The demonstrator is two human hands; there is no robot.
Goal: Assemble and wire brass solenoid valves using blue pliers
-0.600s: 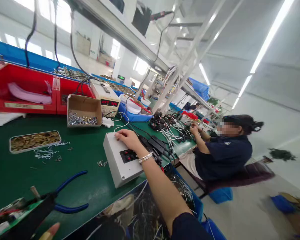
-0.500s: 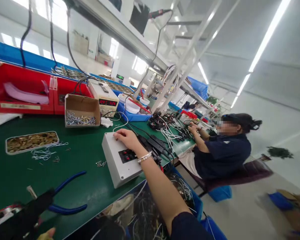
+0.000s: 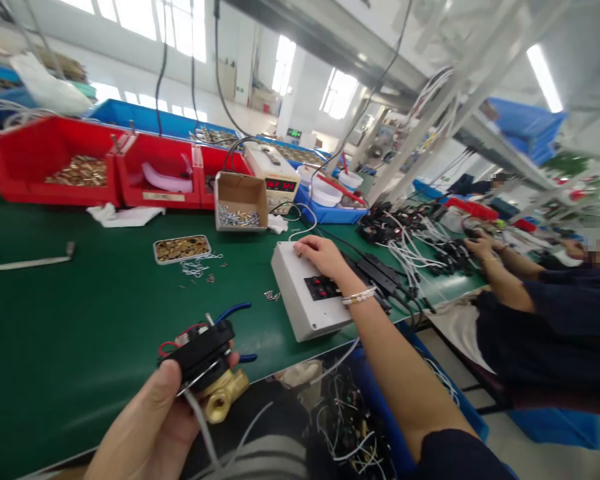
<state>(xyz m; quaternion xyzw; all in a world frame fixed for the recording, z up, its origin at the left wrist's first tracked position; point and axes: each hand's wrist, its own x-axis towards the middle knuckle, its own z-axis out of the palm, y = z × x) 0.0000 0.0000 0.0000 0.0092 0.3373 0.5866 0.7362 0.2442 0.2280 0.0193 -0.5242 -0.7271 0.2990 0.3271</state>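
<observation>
My left hand (image 3: 153,420) is closed round a valve (image 3: 205,363) with a black top and a brass body, red and white wires trailing from it. It hangs over the near edge of the green table (image 3: 80,320). My right hand (image 3: 323,257) rests with its fingers curled on top of a grey box (image 3: 305,297) that has red switches. A beaded bracelet sits on that wrist. Blue-handled pliers (image 3: 235,313) lie on the table just behind the valve.
Red bins (image 3: 55,163) line the back edge. A cardboard box (image 3: 240,200) of metal parts, a tray (image 3: 181,249) of brass pieces and a meter (image 3: 275,177) stand mid-table. A person in dark blue (image 3: 555,313) works at black wired parts (image 3: 415,243) on the right.
The view has swung left and down. My left hand has lifted the valve up into view. My right hand stays on the grey box.
</observation>
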